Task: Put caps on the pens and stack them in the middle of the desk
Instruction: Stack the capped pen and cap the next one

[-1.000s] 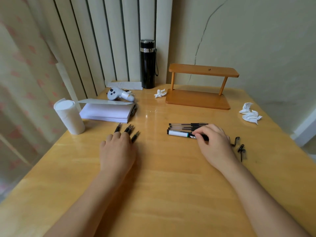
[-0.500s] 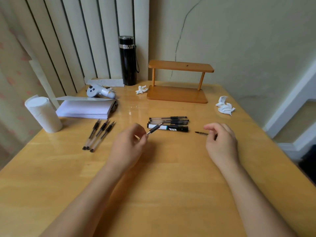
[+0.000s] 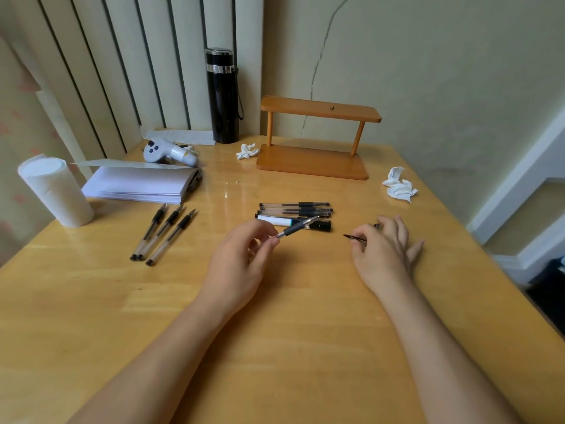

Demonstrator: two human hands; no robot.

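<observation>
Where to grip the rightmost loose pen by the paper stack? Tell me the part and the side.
Grip the pen on its clear barrel, just below the black sleeve, from above. It lies flat, tip toward the paper; its right flank is open, while a second pen lies close on its left.

On the bench (image 3: 91,316), three uncapped pens (image 3: 163,235) lie left of the capped pile (image 3: 295,213), with the wooden stand (image 3: 315,139) behind it.

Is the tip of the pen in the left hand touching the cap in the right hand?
Apart. The head view shows bare desk between the uncapped pen in the left hand and the cap in the right hand.
</observation>
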